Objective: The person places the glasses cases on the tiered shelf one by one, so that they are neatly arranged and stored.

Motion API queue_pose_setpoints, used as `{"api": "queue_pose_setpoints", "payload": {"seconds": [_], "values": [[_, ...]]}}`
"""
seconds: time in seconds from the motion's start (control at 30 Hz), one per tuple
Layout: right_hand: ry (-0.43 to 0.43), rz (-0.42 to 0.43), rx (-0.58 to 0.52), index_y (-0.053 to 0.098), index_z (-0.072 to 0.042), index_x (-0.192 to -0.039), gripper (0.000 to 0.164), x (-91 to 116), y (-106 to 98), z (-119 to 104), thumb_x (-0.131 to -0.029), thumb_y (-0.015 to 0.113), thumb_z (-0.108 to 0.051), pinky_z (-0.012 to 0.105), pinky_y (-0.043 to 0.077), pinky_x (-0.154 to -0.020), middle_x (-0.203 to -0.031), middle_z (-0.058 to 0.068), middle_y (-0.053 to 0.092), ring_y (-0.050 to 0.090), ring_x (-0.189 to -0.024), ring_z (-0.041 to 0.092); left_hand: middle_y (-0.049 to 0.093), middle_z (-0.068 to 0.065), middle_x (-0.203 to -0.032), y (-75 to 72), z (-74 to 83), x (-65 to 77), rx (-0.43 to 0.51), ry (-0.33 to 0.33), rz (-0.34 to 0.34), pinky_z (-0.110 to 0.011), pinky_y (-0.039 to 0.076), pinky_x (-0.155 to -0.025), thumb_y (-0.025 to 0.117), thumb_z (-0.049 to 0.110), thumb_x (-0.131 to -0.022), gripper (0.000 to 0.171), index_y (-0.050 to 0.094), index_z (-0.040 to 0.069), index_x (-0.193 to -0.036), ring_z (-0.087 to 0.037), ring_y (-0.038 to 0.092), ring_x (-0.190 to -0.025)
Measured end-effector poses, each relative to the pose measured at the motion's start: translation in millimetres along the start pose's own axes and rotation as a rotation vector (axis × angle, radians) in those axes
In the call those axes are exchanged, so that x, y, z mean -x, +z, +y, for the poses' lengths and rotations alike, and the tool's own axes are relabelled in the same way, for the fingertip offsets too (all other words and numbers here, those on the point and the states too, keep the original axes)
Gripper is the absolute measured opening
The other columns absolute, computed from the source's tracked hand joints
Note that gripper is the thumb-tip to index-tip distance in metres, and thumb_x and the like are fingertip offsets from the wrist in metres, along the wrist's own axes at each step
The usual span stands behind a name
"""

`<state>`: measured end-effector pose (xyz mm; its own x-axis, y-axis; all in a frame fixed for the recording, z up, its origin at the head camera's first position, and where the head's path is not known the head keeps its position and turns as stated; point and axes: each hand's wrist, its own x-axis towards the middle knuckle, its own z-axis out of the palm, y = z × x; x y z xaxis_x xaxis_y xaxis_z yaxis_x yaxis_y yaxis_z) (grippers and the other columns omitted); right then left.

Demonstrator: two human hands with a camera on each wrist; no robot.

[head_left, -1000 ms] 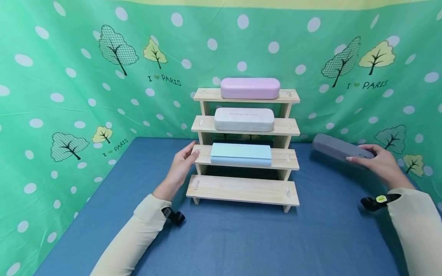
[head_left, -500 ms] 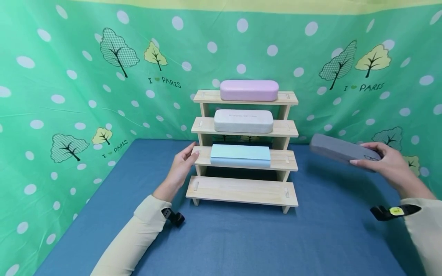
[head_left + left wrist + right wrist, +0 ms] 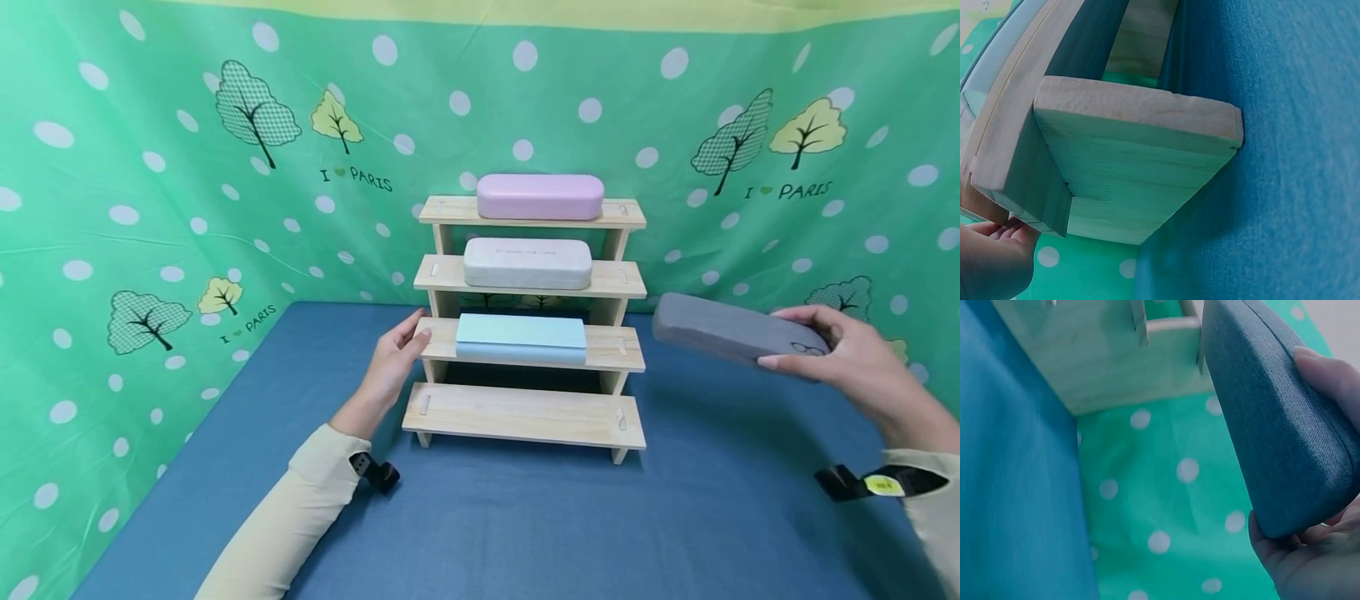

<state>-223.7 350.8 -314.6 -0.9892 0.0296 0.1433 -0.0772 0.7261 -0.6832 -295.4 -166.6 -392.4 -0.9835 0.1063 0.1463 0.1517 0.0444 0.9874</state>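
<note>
My right hand (image 3: 862, 358) grips the right end of a grey fabric glasses case (image 3: 727, 329) printed with a small pair of glasses. The case is held above the table, right of a four-step wooden display rack (image 3: 525, 412). In the right wrist view, thumb and fingers clasp the case (image 3: 1266, 419) from opposite sides. My left hand (image 3: 390, 362) holds the left end of the rack's second step from the bottom; the left wrist view shows its curled fingers (image 3: 1019, 232) partly hidden by the wood. A light blue glasses case (image 3: 521, 337) lies on that same step.
Higher up the rack sit a pale grey glasses case (image 3: 527, 263) and, on top, a pink glasses case (image 3: 540, 197). A blue cloth (image 3: 510, 525) covers the table. The green dotted curtain (image 3: 420, 83) hangs close behind the rack.
The grey glasses case has risen off the table in my right hand, its far end swinging left towards the rack. The right wrist has shifted right and nearer. My left hand keeps its hold.
</note>
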Motion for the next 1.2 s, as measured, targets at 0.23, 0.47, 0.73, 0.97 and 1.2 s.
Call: {"api": "queue_pose_setpoints", "payload": {"seconds": [0.23,0.47,0.73,0.97,1.2], "values": [[-0.091,-0.037,-0.060,0.051,-0.024,-0.122,0.050,7.6,6.1,-22.5,-0.080,0.077,-0.016,0.018,0.040,-0.064,-0.107,-0.012,0.049,0.048,-0.087,0.002,0.027,-0.019,-0.151,-0.3,-1.0,-0.2,-0.001,0.010,0.001,-0.040,0.028,-0.110,0.047,0.016,-0.100,0.055,0.026,-0.001,-0.147,-0.027,0.030,-0.137],[-0.146,-0.084,-0.075,0.052,-0.017,-0.123,0.052,14.7,21.0,-45.5,-0.078,0.078,-0.014,0.019,0.042,-0.066,-0.110,-0.004,0.050,0.048,-0.088,0.008,0.026,-0.023,-0.151,-1.0,-2.0,2.6,-0.019,0.076,-0.008,-0.039,0.030,-0.109,0.053,0.034,-0.096,0.067,0.028,-0.002,-0.147,-0.029,0.029,-0.137],[-0.177,-0.119,-0.029,0.053,-0.013,-0.123,0.059,24.0,45.2,-69.0,-0.072,0.083,-0.021,0.023,0.043,-0.066,-0.112,0.008,0.052,0.048,-0.087,0.011,0.026,-0.019,-0.152,-0.7,-1.1,0.4,-0.012,0.006,0.000,-0.039,0.027,-0.110,0.049,0.019,-0.099,0.056,0.026,-0.001,-0.147,-0.025,0.029,-0.138],[-0.121,-0.164,-0.054,0.052,-0.010,-0.124,0.063,29.8,66.5,-85.9,-0.073,0.082,-0.029,0.029,0.044,-0.071,-0.117,0.012,0.053,0.047,-0.095,0.021,0.025,-0.019,-0.152,-0.3,4.0,2.4,-0.007,-0.013,-0.003,-0.038,0.027,-0.110,0.047,0.015,-0.100,0.055,0.025,-0.001,-0.147,-0.025,0.028,-0.138],[-0.146,-0.181,-0.098,0.054,-0.008,-0.121,0.063,35.3,92.1,-99.1,-0.070,0.084,-0.029,0.036,0.044,-0.075,-0.116,0.013,0.055,0.049,-0.096,0.025,0.022,-0.022,-0.152,3.9,24.3,11.7,-0.005,-0.029,-0.028,-0.040,0.025,-0.111,0.044,0.010,-0.100,0.054,0.021,-0.005,-0.147,-0.028,0.025,-0.139]]}}
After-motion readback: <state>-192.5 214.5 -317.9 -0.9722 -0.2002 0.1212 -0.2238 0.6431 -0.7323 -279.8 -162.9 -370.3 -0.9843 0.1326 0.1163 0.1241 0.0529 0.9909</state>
